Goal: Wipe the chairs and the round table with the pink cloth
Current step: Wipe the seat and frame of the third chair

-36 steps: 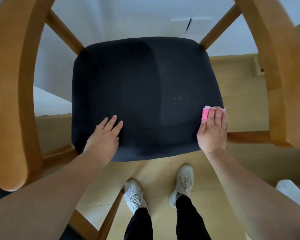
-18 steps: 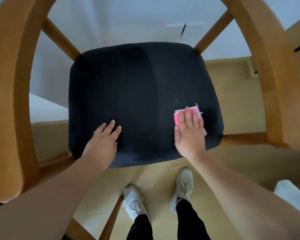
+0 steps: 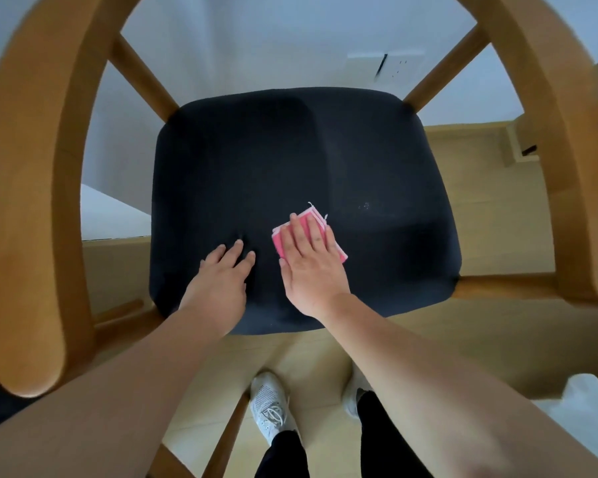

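Pink cloth [image 3: 339, 250], frame centre, pressed flat under my spread right hand [image 3: 308, 267]; left hand [image 3: 221, 281] flat on dark seat [image 3: 273, 160].

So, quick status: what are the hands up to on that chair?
Left hand flat on seat. Right hand flat, pressing cloth on seat. Pale specks right of cloth; nothing blocking.

Chair [image 3: 290, 160]: a light wooden frame is curving round a dark padded seat; a few pale specks are showing right of centre. Pink cloth [image 3: 339, 251]: folded into a small pad with white edging, it is lying flat and skewed on the seat's front-middle. The right hand [image 3: 308, 263] is pressing on it and covering most of it.
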